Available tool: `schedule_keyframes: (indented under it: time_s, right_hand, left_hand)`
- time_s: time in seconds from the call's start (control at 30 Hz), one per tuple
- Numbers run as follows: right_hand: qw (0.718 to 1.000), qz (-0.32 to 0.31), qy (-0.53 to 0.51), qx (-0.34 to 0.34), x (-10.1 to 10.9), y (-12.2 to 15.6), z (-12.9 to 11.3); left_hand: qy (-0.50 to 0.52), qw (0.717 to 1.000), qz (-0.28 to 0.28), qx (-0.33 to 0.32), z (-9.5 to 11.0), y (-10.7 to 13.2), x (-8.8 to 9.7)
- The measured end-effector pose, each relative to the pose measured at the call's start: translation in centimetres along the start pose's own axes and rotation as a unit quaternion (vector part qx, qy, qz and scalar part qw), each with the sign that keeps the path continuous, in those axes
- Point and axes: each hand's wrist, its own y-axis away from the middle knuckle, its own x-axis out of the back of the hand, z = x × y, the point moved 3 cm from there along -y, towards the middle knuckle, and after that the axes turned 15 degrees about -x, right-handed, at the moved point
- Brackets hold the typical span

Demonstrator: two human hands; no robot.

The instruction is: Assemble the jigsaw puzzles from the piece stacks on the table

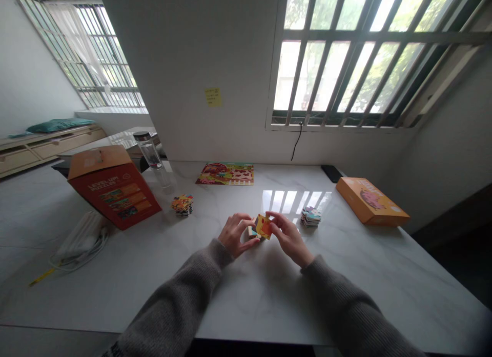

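My left hand and my right hand meet over the middle of the white marble table. Both are closed in a pinch on a small bunch of puzzle pieces, orange and yellow on the face. One stack of puzzle pieces lies to the left of my hands. Another stack lies just right of my right hand. A partly built farm puzzle rests flat near the wall.
A red puzzle box leans at the left beside a clear water bottle. An orange box and a dark phone lie at the right. White masks and a cable sit near the left edge.
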Motion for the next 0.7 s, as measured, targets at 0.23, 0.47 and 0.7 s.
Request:
schedule_keyframes:
  time_s: [0.23, 0.47, 0.7]
  right_hand:
    - [0.999, -0.036, -0.001, 0.005, 0.3, 0.2, 0.1]
    - [0.999, -0.044, -0.014, -0.014, 0.2, 0.1, 0.2]
    - [0.997, -0.048, -0.065, -0.007, -0.3, 0.3, 0.1]
  left_hand:
    - [0.033, 0.998, -0.001, -0.049, -0.1, -0.1, 0.3]
    - [0.048, 0.997, -0.008, -0.057, 0.5, -0.2, 0.0]
    - [-0.065, 0.997, 0.01, -0.032, 0.7, -0.3, -0.3]
